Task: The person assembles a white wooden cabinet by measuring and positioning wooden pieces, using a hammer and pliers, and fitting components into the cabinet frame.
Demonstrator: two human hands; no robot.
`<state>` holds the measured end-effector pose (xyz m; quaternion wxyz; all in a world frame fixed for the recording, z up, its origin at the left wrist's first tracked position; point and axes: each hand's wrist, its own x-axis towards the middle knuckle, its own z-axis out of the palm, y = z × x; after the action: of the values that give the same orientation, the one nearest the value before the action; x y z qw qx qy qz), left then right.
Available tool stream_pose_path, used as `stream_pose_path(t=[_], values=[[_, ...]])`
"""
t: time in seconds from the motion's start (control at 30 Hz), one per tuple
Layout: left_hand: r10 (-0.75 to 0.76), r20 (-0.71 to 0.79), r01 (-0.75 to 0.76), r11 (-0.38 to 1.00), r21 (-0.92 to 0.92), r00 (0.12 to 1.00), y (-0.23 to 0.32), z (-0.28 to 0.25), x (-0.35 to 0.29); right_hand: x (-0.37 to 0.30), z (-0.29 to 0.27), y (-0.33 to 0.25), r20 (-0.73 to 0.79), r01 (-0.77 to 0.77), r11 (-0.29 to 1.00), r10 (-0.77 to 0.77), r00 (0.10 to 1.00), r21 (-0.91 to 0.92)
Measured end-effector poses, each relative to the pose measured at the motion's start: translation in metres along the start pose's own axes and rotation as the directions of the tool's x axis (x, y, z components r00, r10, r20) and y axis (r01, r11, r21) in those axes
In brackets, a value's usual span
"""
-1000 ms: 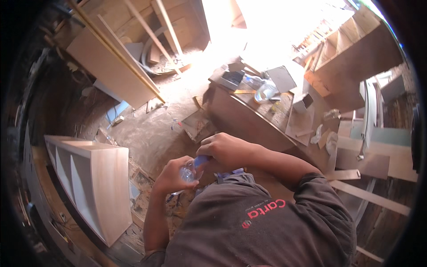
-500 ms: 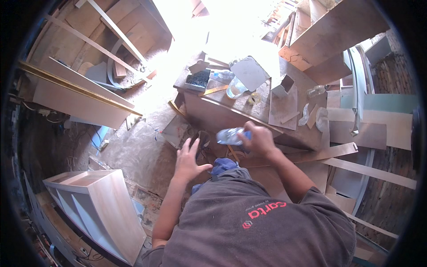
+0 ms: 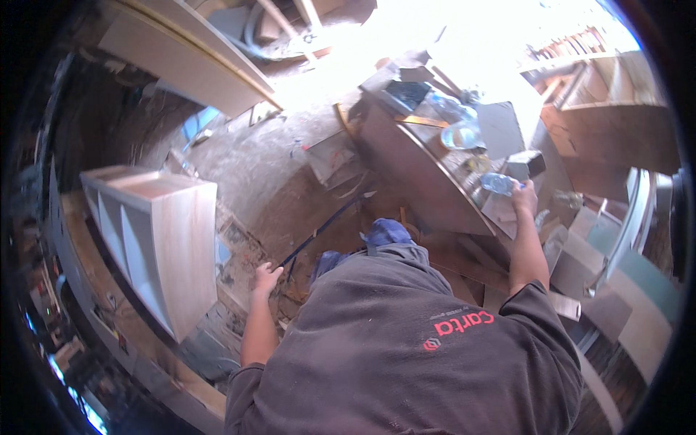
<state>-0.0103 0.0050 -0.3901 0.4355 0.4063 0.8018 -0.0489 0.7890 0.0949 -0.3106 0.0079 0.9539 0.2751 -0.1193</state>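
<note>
Here, a clear bottle over the table.
The right hand has its grip closed round one end; the left hand is half-open, its hold unclear. Red lettering marks the dark shirt.

Wears a dark grey-brown, short-sleeved cloth shirt, with red printed lettering and a small red-and-pale hexagonal logo. Shows crumpled blue cloth beyond the hem. Leaves left hand, right hand and both forearms bare.
</note>
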Motion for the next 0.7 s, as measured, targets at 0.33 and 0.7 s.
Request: stream_pose_path(t=[0.33, 0.7], values=[[-0.262, -0.082, 0.205, 0.883, -0.422, 0.962, -0.074, 0.079, -0.097, -0.014, 0.106, 0.083, 0.297, -0.266, 0.849, 0.136, 0.945, 0.457], [-0.45, 0.05, 0.298, 0.5, -0.813, 0.892, -0.195, 0.145, -0.17, -0.266, 0.228, -0.258, 0.641, 0.652, 0.586, -0.743, 0.195, 0.481]])
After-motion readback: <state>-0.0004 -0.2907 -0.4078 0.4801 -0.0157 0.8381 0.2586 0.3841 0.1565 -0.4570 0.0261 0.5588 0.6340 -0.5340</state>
